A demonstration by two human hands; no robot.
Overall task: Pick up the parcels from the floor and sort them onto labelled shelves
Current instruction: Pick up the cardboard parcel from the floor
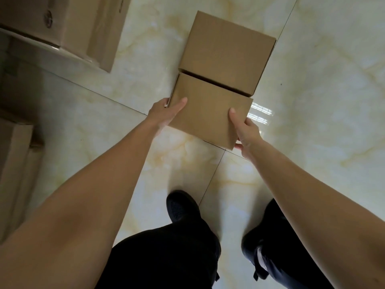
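At the bottom of the frame are two legs in black trousers (166,257) and one black shoe (180,206) on the shiny pale floor (323,101). Two bare arms reach up from the lower corners to the middle. The left hand (166,113) and the right hand (246,133) both hold the near brown box (208,113), one on each side, thumbs on top and fingers curled round its edges. I cannot tell if this box sits on the floor or is lifted off it. Just past it is a second brown box (227,53), close beside the first, with a dark gap between them. Both boxes are shut, so what is inside cannot be seen. More brown boxes (83,24) sit at the upper left of the frame, and another pile of cardboard (14,163) is at the left edge.
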